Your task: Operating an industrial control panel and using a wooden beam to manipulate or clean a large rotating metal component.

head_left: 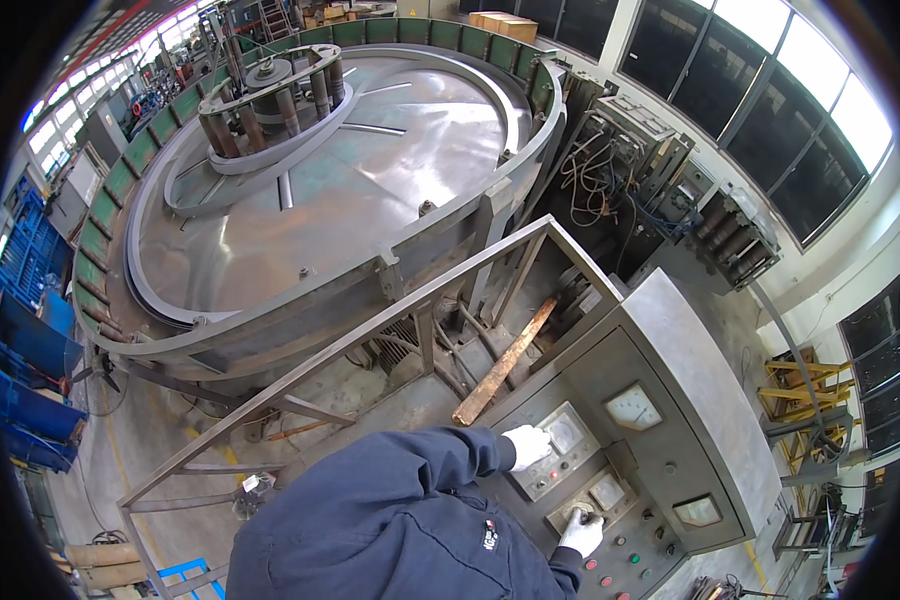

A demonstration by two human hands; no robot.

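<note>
Both my hands wear white gloves and are at a grey metal control panel (625, 452) at the lower right. My left hand (528, 447) is curled against the upper control module (558, 468), just left of its square meter (567, 432). What its fingers hold is hidden under the glove. Lower down, my right hand (582, 535) has its fingers closed round a dark knob (588, 519) on the lower control module (610, 512). A second square meter (607, 490) sits right of that knob. Dark blue sleeves cover both forearms.
Red and green push buttons (621, 541) sit beside my right hand. Larger gauges (633, 409) are set higher in the panel. A metal railing (300, 372) and a wooden plank (507, 362) stand before it. Beyond lies a huge round machine table (370, 190) inside a green-lined rim.
</note>
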